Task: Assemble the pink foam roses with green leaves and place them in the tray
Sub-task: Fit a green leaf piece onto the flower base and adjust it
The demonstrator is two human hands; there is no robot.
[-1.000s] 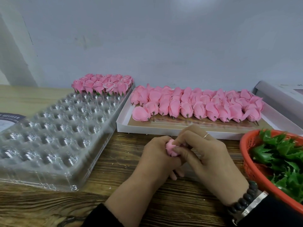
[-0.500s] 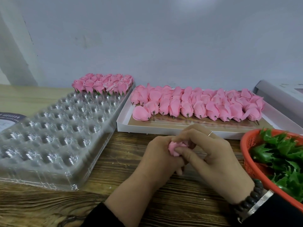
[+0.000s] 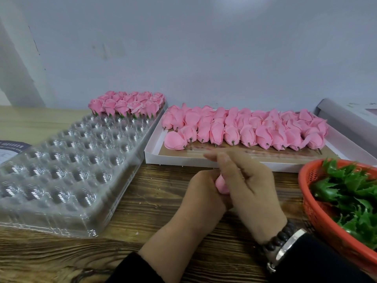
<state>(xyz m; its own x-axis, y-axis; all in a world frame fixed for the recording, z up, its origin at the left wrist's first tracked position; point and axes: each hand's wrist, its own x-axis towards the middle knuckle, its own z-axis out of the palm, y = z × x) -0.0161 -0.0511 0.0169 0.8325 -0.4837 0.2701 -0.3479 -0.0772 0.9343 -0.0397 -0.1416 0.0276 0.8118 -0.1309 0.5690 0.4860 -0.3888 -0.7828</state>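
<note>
On the wooden table (image 3: 142,201), before a pale wall, my left hand (image 3: 201,193) grips a pink foam rose (image 3: 221,183) while my right hand (image 3: 247,180) lies beside it, fingers straightened. It looks light and crushable; I'd hold its base, not the petals.

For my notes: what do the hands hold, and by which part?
The left hand grips a pink rose around its head; the right hand hides the exact hold.

Tray (image 3: 67,180) lies left; box (image 3: 152,152) of roses (image 3: 244,127) behind the hands; basket (image 3: 318,211) of leaves (image 3: 350,186) right.
</note>
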